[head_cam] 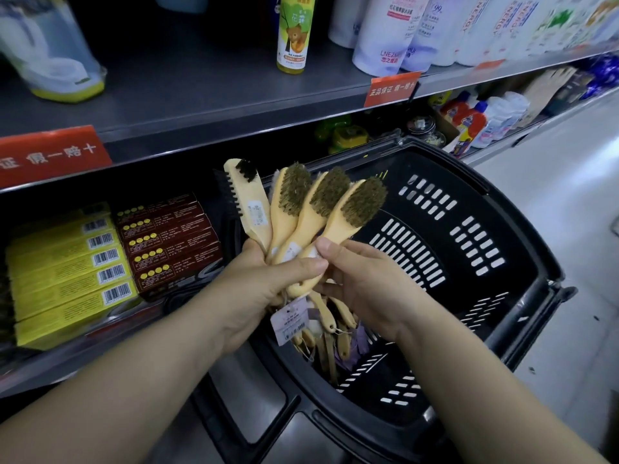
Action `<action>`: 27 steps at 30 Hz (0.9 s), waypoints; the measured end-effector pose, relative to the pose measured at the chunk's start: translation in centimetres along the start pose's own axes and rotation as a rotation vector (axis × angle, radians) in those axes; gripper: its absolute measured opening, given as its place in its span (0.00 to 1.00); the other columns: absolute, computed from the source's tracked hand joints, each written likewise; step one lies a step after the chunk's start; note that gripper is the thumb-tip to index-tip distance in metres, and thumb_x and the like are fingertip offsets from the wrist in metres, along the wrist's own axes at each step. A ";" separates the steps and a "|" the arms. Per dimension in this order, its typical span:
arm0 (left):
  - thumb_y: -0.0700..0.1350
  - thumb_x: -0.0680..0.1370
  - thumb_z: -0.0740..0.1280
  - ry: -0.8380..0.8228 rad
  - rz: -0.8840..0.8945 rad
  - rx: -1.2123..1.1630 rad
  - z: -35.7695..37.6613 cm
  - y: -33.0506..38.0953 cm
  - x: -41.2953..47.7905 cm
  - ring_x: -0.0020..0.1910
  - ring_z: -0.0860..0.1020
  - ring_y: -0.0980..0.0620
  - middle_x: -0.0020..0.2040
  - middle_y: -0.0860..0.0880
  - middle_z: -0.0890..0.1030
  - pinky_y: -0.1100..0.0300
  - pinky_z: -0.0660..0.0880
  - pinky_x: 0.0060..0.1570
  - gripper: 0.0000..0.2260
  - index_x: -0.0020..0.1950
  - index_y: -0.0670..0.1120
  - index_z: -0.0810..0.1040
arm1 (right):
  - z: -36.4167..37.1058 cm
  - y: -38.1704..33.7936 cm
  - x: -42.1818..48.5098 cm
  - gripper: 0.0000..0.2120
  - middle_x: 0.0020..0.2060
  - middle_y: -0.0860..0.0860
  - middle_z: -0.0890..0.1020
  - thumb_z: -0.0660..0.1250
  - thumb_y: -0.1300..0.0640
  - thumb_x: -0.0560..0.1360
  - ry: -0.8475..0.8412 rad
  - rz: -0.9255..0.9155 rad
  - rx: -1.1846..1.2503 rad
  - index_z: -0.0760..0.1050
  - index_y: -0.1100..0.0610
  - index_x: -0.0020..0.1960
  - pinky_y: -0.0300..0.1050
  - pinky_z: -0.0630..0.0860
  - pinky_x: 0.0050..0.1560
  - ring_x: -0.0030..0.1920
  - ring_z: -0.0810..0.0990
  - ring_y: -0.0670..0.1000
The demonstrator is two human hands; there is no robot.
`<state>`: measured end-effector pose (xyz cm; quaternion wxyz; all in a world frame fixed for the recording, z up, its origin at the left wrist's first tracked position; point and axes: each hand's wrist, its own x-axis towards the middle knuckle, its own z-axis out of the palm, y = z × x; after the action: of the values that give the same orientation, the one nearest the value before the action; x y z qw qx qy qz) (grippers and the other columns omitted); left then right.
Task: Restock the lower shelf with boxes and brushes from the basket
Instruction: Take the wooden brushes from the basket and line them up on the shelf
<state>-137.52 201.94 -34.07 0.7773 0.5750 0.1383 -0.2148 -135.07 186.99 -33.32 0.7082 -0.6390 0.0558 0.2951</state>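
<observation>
**Fan of brushes held over the basket, boxes lined up on the lower shelf**

From my feed I see both hands raised above the black basket [469, 249], which sits on the floor just in front of the shelving. My left hand [268, 283] grips a bunch of wooden-handled brushes [301, 222] by their handle ends, so they spread upward like a fan: one flat brush with black bristles on the left and three with olive-brown bristles to its right. My right hand [358, 276] pinches the handle of the rightmost brush [355, 212] between thumb and fingers, right beside the left thumb. A pale paper tag [289, 321] dangles on a string below the left hand.

Inside the basket, at its near left corner under the hands, lies a pile of more brushes [331, 339] with pale handles and tags; how many I cannot tell.

On the lower shelf [50, 366], left of the basket, a row of yellow boxes [67, 272] with barcodes stands next to a row of dark red boxes [167, 236]; the two rows touch. Red price labels [50, 155] hang on the edge of the shelf above. That upper shelf carries a yellow-green bottle [293, 35] and white refill pouches [395, 31] to its right. Further along the lower level sit red-and-white bottles [475, 118].
</observation>
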 end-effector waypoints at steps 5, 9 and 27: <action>0.44 0.54 0.74 0.049 -0.043 -0.132 -0.8 0.9 0.4 0.31 0.82 0.53 0.34 0.47 0.84 0.61 0.80 0.32 0.23 0.48 0.45 0.81 | -1.0 -0.9 2.6 0.21 0.46 0.58 0.78 0.63 0.43 0.74 -0.192 0.025 -0.172 0.76 0.62 0.52 0.51 0.74 0.59 0.45 0.75 0.53; 0.44 0.52 0.72 0.148 -0.020 -0.211 -1.6 1.0 0.7 0.28 0.79 0.54 0.35 0.46 0.82 0.65 0.76 0.26 0.30 0.55 0.41 0.79 | -4.1 0.9 6.9 0.13 0.47 0.54 0.78 0.56 0.58 0.76 -0.309 0.116 0.006 0.78 0.58 0.52 0.45 0.77 0.52 0.44 0.78 0.50; 0.36 0.56 0.76 0.304 0.063 -0.169 -4.9 0.2 -0.2 0.35 0.82 0.53 0.42 0.51 0.85 0.57 0.77 0.35 0.27 0.52 0.49 0.77 | -7.4 14.4 15.2 0.23 0.63 0.58 0.75 0.60 0.54 0.76 0.236 0.447 -0.945 0.64 0.60 0.69 0.47 0.72 0.60 0.62 0.75 0.55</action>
<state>-137.44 206.71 -35.32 0.7994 0.5374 0.2537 -0.0882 -127.48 185.47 -54.16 0.2520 -0.8895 0.1310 0.3578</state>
